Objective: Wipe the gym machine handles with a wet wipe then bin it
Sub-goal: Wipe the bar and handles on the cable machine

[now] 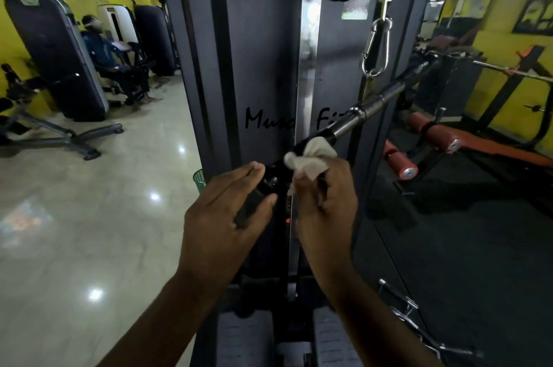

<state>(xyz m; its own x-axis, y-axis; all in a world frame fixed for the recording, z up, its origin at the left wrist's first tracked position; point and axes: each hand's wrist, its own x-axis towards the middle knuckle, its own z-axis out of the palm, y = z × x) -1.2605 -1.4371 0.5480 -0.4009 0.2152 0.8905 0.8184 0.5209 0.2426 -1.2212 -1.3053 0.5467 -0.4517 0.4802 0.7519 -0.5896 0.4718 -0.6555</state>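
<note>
Room: gym with yellow walls; a glossy tiled floor (89, 217) lies left of the hands and dark matting right of them.
Machine: a dark upright column (263, 67) stands directly beyond the fingers. A bar (386, 95) hangs from a steel clip (376, 48) up and to the right of them, slanting down toward the viewer.
Left hand (221, 211): the fingers (239, 175) lie close together over the far side of the black grip (266, 187) at the bar's near end. The thumb is on the near side, so the grip is clasped between them. Probable reason: a hanging bar would swing away under rubbing, so this hand steadies it.
Right hand (326, 205): the fingers (338, 169) are curled, pinching a bunched white wipe (309, 158) and pressing it to the bar.
Wipe position: at the right fingertips, draped partly over the bar's black sleeve; just beyond the left fingertips and seemingly apart from them.
Stage (judged): wiping is under way near the lower grip; the chrome length beyond the fingers looks not yet done.
Bin (199, 181): a green mesh basket on the floor, just left of the left fingers and partly hidden by the column. It is the likely place for the used wipe.
</note>
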